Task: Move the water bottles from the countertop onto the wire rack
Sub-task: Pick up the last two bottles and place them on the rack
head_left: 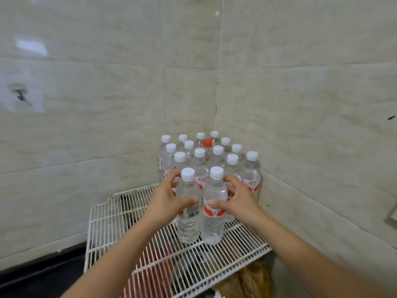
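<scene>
Two clear water bottles with white caps stand upright side by side on the white wire rack (120, 214), in front of the others. My left hand (166, 201) is wrapped around the left bottle (189, 224) at its label. Around the right bottle (214, 222) my right hand (238, 201) grips at the same height. Behind them a cluster of several bottles (199, 162) fills the rack's back corner; one has a red cap (207, 143), the rest white caps.
Tiled walls (300, 104) meet in a corner right behind the bottle cluster. Under the rack lie a red item (150, 274) and a brown bag (251, 280). A dark counter edge (40, 269) runs along the lower left.
</scene>
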### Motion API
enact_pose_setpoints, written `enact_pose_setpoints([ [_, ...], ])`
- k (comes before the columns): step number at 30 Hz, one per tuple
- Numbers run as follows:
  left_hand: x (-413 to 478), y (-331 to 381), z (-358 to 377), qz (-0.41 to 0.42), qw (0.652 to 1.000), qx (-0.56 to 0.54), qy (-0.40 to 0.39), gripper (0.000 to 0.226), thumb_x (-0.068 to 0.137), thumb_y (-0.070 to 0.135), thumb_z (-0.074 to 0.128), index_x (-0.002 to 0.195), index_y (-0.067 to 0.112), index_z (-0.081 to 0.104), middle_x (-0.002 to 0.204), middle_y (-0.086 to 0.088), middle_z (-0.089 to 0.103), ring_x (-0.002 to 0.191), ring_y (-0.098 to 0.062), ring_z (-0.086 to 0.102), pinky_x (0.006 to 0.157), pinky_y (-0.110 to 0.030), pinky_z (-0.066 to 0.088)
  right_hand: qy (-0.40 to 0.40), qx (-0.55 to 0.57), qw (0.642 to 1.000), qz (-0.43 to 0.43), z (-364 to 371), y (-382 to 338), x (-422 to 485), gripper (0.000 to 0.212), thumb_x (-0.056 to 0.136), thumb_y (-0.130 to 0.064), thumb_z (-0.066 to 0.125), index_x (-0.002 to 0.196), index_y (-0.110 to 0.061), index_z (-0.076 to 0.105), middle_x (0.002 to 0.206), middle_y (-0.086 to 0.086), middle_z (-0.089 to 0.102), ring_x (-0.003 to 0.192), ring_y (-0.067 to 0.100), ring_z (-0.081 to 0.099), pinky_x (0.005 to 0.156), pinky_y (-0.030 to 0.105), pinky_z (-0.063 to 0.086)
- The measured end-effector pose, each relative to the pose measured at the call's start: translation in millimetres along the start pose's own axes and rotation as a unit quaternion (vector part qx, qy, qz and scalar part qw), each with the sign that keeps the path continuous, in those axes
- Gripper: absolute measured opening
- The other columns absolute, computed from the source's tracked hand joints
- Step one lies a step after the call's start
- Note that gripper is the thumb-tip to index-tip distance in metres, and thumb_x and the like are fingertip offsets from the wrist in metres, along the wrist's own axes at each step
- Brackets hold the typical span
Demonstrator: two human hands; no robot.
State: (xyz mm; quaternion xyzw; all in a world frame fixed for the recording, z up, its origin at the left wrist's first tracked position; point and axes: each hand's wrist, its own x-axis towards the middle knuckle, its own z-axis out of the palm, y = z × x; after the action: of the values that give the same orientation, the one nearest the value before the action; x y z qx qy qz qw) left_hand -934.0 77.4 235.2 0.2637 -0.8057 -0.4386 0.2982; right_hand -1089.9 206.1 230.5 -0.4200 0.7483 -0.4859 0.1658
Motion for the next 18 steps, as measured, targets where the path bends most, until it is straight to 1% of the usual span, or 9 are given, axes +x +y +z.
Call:
enact_pose_setpoints([
  [3,2.5,9.5,-1.9,-0.009,0.999,0.046,-0.008,0.067,0.07,0.023,0.083,0.123,0.037,0.044,0.122,0.002,0.055,0.101,-0.018,0.063,0.07,-0.027,0.056,-0.039,-0.031,0.998,-0.034,-10.9,-3.9,7.7,0.063,0.072,-0.032,0.082,0.128,-0.023,0.055,0.122,-0.008,0.065,0.104,0.008,0.064,0.09,0.034,0.055],
  [6,5.6,22.0,-3.9,-0.02,0.99,0.137,0.013,0.053,0.078,0.035,0.075,0.125,0.026,0.051,0.114,0.005,0.058,0.087,-0.01,0.06,0.062,-0.019,0.045,0.001,-0.071,0.993,-0.09,-23.4,-19.4,21.3,0.051,0.078,-0.039,0.075,0.123,-0.019,0.062,0.108,-0.009,0.067,0.092,0.007,0.061,0.08,0.025,0.049],
  [8,8.5,35.7,-5.5,-0.014,0.979,0.201,0.035,0.037,0.082,0.047,0.067,0.108,0.021,0.062,0.097,0.009,0.059,0.078,-0.009,0.057,0.058,-0.021,0.04,0.011,-0.088,0.989,-0.119,-29.9,-32.5,30.7,0.045,0.08,-0.041,0.073,0.117,-0.016,0.065,0.1,-0.006,0.067,0.088,0.008,0.061,0.08,0.027,0.05],
  [9,10.9,42.8,-6.1,-0.014,0.971,0.234,0.049,0.036,0.083,0.051,0.064,0.096,0.018,0.064,0.089,0.008,0.061,0.075,-0.011,0.057,0.056,-0.024,0.04,-0.005,-0.119,0.985,-0.128,-32.8,-38.7,34.6,0.039,0.081,-0.04,0.072,0.112,-0.016,0.068,0.099,-0.004,0.069,0.088,0.01,0.062,0.08,0.028,0.051],
  [12,23.8,53.2,-7.0,0.0,0.946,0.316,0.072,0.048,0.083,0.052,0.063,0.079,0.004,0.067,0.071,-0.006,0.065,0.064,-0.019,0.058,0.055,-0.032,0.041,-0.091,-0.245,0.955,-0.14,-39.2,-54.3,41.6,0.029,0.081,-0.042,0.07,0.085,-0.013,0.072,0.081,-0.002,0.068,0.076,0.017,0.062,0.069,0.035,0.048],
  [14,29.0,56.5,-5.9,0.012,0.936,0.344,0.068,0.047,0.083,0.045,0.065,0.062,0.003,0.057,0.056,-0.006,0.054,0.052,-0.017,0.047,0.047,-0.03,0.031,-0.123,-0.298,0.936,-0.138,-41.8,-61.2,45.0,0.036,0.08,-0.042,0.071,0.074,-0.007,0.064,0.068,0.002,0.054,0.063,0.017,0.05,0.058,0.033,0.038],
  [15,30.1,58.2,-5.4,0.02,0.935,0.35,0.064,0.048,0.084,0.041,0.065,0.054,0.007,0.048,0.051,-0.003,0.046,0.048,-0.014,0.04,0.045,-0.028,0.025,-0.127,-0.309,0.933,-0.136,-42.1,-63.8,46.0,0.037,0.079,-0.042,0.072,0.074,-0.006,0.065,0.066,0.003,0.05,0.06,0.016,0.046,0.056,0.031,0.035],
  [17,31.8,61.0,-6.2,0.041,0.936,0.346,0.054,0.05,0.084,0.031,0.065,0.049,0.011,0.035,0.048,-0.001,0.035,0.045,-0.012,0.031,0.044,-0.026,0.019,-0.131,-0.318,0.93,-0.133,-41.5,-67.7,48.6,0.038,0.079,-0.04,0.074,0.079,-0.003,0.068,0.066,0.004,0.048,0.059,0.015,0.043,0.056,0.03,0.033],
  [18,32.7,61.1,-7.4,0.049,0.937,0.343,0.047,0.049,0.084,0.027,0.064,0.049,0.01,0.034,0.048,-0.001,0.034,0.045,-0.012,0.029,0.044,-0.025,0.019,-0.132,-0.321,0.928,-0.134,-40.6,-68.5,49.7,0.04,0.079,-0.039,0.074,0.08,0.0,0.067,0.066,0.005,0.046,0.059,0.016,0.041,0.056,0.03,0.032],
])
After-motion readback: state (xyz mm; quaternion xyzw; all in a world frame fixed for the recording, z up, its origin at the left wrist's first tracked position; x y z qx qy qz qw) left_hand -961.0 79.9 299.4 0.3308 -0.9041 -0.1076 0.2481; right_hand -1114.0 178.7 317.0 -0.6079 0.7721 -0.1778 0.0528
